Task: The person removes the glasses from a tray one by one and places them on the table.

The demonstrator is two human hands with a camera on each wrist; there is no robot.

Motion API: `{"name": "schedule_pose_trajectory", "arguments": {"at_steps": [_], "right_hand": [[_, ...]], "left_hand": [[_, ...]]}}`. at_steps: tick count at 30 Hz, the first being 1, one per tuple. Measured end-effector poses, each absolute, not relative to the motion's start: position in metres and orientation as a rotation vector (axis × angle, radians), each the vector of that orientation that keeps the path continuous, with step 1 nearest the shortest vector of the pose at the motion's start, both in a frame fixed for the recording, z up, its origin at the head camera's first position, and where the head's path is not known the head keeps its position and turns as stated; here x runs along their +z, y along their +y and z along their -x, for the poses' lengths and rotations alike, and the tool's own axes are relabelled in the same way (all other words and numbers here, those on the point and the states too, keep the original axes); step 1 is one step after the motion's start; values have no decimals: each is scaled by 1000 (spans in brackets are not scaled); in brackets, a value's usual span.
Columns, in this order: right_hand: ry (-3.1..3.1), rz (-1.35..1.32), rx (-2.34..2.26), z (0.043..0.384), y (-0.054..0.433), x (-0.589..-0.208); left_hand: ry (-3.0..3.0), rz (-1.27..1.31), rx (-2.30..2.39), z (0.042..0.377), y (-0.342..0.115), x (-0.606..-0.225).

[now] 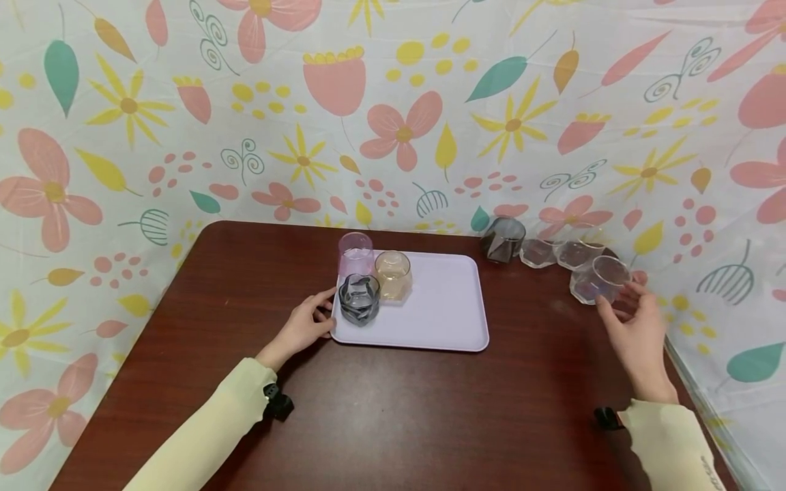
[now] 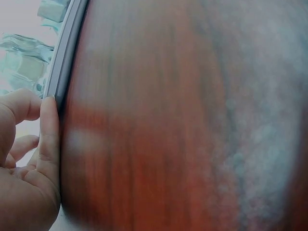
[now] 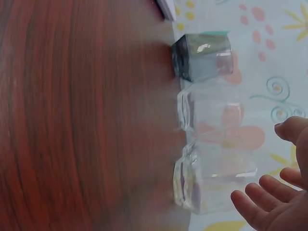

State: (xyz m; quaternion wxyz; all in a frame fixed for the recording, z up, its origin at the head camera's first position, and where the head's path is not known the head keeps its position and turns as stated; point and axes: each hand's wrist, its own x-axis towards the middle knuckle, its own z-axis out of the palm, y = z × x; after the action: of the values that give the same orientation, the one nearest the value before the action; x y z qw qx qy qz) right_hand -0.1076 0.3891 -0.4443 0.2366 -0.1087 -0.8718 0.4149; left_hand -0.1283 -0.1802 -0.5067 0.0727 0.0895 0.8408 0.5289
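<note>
Pale yellow sleeves (image 1: 202,423) lie nearest my head camera, reaching in from seven and five o'clock. With the middle of the lilac tray (image 1: 439,300) as the dial's centre, I have the right hand (image 1: 638,334) out at three o'clock, beside the front clear tumbler (image 1: 592,281) on the wooden table (image 1: 393,416). Its thumb and fingers are parted and loosely bent about the glass; the right wrist view shows nothing pinched between them, and I cannot tell whether the thumb touches the wall. Close together from two towards three o'clock stand a smoky grey tumbler (image 1: 503,240) and two more clear tumblers (image 1: 537,254).

At nine o'clock the left hand (image 1: 303,320) touches the tray's rim, fingers slightly bent; whether they pinch or merely brace it, I cannot tell. Just beside them sits a dark scalloped glass (image 1: 359,300), with a pink tumbler (image 1: 355,256) at ten o'clock and an amber tumbler (image 1: 393,276) at eleven.

For a sound hold, I would set thumb and fingers on opposite walls below the rim and tighten gently, since clear glass is likely slick. Any lift should go straight up first, sparing the neighbours a knock. On the left I would press lightly, keeping those fingers off the scalloped glass.
</note>
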Motion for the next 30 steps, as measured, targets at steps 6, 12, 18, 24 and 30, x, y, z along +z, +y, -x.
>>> {"name": "schedule_pose_trajectory", "arguments": {"at_steps": [6,12,18,24,30], "right_hand": [[-2408,226,1138,102,376,-440],[-2401,128,1121,99,360,-436],[-2391,28,1120,97,344,-432],[-2422,-3,1143,93,326,-428],[-2438,-75,1149,93,312,-428]], "left_hand": [[2521,-263,1580,127,-181,-505],[2518,-271,1588,126,-180,-502],[2532,-266,1579,127,-180,-505],[2528,-282,1591,128,-181,-507],[2554,-384,1663,126,-180,-508]]}}
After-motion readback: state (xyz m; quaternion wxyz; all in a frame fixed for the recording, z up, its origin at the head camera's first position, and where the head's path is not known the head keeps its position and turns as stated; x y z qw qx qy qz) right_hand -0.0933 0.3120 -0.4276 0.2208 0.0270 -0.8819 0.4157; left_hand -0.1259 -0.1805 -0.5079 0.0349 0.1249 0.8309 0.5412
